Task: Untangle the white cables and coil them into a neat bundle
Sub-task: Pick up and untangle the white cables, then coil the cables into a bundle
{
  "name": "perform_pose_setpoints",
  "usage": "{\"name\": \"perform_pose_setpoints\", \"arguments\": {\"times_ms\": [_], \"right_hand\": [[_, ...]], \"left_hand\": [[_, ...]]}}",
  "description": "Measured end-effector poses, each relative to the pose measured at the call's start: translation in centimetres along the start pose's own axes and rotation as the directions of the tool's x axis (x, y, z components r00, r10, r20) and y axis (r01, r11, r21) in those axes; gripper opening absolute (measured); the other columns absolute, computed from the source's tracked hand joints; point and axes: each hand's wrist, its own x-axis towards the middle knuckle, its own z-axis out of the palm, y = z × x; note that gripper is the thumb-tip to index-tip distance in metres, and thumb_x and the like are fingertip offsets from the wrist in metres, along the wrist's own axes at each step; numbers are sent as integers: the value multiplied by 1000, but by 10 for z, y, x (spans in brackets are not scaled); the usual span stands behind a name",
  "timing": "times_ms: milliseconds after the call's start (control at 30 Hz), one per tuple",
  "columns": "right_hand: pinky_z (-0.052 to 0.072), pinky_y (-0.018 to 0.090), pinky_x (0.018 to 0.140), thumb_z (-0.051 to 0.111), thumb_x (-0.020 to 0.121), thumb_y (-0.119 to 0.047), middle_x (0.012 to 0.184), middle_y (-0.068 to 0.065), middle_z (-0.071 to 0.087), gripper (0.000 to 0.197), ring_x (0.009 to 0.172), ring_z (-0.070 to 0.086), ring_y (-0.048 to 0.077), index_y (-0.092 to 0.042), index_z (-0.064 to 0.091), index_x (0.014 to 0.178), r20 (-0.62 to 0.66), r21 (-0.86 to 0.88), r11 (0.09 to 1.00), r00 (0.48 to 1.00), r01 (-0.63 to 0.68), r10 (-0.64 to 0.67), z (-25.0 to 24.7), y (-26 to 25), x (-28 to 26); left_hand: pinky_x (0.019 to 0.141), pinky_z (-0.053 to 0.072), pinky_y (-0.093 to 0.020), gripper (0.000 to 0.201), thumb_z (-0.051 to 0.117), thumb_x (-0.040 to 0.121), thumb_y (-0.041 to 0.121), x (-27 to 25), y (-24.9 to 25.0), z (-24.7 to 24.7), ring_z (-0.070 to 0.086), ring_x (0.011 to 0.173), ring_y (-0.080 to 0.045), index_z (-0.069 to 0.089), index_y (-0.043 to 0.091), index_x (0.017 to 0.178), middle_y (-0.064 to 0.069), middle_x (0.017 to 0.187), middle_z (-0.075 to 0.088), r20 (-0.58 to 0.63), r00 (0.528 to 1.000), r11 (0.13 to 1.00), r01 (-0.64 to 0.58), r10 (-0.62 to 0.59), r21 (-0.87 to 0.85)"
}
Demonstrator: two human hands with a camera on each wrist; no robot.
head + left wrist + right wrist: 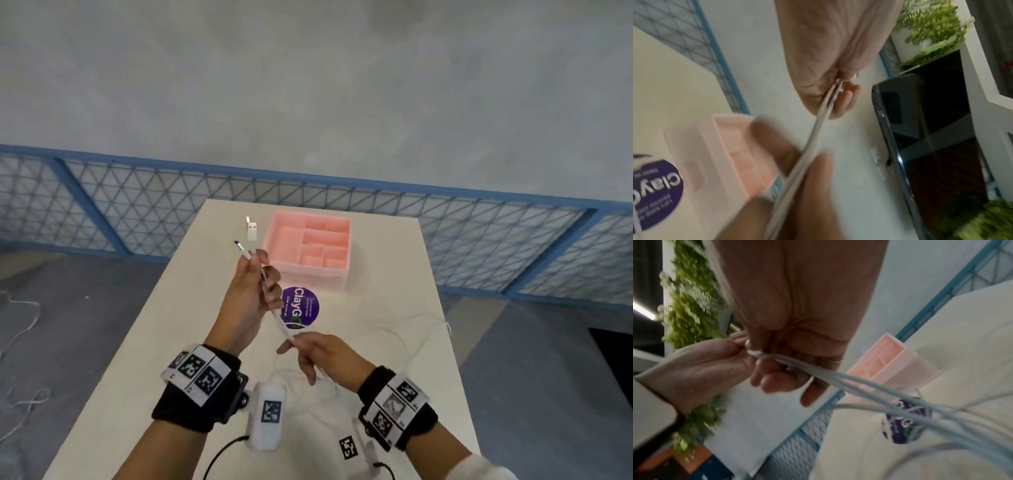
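Thin white cables stretch taut between my two hands above the white table. My left hand is raised and grips them near their ends, with a USB plug and a smaller plug sticking up out of the fist. Lower and nearer, my right hand pinches the same strands, and the slack trails off in loops across the table to the right. The left wrist view shows the cables running into the left hand. The right wrist view shows several strands leaving the right hand.
A pink compartment tray stands at the back of the table, with a purple round sticker in front of it. A white tagged device with a black cord lies near the front edge. A blue mesh fence runs behind.
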Motion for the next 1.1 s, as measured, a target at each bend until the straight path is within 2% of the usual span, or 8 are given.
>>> {"name": "perform_pose_setpoints", "arguments": {"times_ms": [200, 333, 467, 567, 667, 767, 933, 1100], "right_hand": [[40, 24, 57, 49, 94, -23, 46, -4, 44, 21, 47, 40, 14, -21, 69, 90, 210, -89, 960, 937, -265, 278, -17, 45, 1], [41, 27, 63, 60, 86, -35, 43, -8, 50, 25, 41, 49, 6, -20, 67, 67, 53, -462, 806, 896, -369, 440, -30, 22, 40], [36, 36, 90, 53, 90, -35, 72, 0, 52, 26, 83, 56, 25, -13, 67, 88, -274, -865, 390, 949, -315, 159, -14, -19, 77], [35, 38, 86, 58, 86, -21, 59, -3, 45, 13, 79, 56, 26, -18, 68, 79, -208, -967, 178, 967, -181, -147, 17, -45, 93], [35, 32, 68, 82, 58, -25, 46, -4, 53, 20, 53, 55, 21, -24, 64, 51, -118, -993, 60, 949, -106, -291, 51, -62, 109], [19, 33, 64, 82, 61, -31, 47, -7, 52, 14, 56, 53, 19, -28, 68, 61, -20, -998, 69, 941, 3, -338, 77, -71, 128], [16, 30, 65, 74, 68, -29, 51, -5, 56, 13, 60, 54, 21, -23, 65, 61, -13, -984, 171, 938, 50, -347, 109, -86, 151], [24, 36, 83, 48, 90, -36, 84, 1, 70, 22, 82, 56, 23, -20, 63, 92, -17, -943, 330, 979, 52, -204, 123, -96, 172]], "left_hand": [[38, 18, -16, 30, 29, 100, 34, -7, 26, -63, 23, 36, -1, 47, 24, 78, 11, 46, 32, -134, 991, 1000, 13, -14, -3], [35, 19, -16, 25, 30, 100, 27, -11, 9, -77, 23, 34, -5, 49, 13, 92, 7, 43, 35, -170, 973, 977, 180, -159, 116], [34, 23, -16, 31, 34, 100, 27, -10, 2, -95, 27, 32, -6, 56, 5, 94, 2, 44, 43, -279, 938, 926, 279, -206, 254], [37, 24, -16, 34, 35, 99, 25, -1, 8, -109, 28, 33, -4, 59, 6, 84, -2, 60, 43, -327, 930, 907, 274, -166, 321], [47, 29, -19, 34, 32, 99, 18, 9, 12, -117, 36, 48, -9, 59, 11, 80, -2, 74, 47, -289, 944, 882, 267, -158, 390], [63, 42, -17, 29, 33, 99, 16, 12, 11, -130, 50, 73, -15, 56, 11, 81, -3, 81, 56, -218, 974, 845, 173, -70, 506], [70, 39, -32, 30, 32, 100, 21, 15, 14, -166, 45, 69, -17, 48, 13, 75, -2, 69, 50, -79, 996, 777, 25, 32, 629], [46, 35, -27, 31, 33, 99, 28, 18, 32, -195, 37, 44, -7, 52, 20, 76, 10, 45, 45, 47, 977, 785, 138, -208, 604]]}}
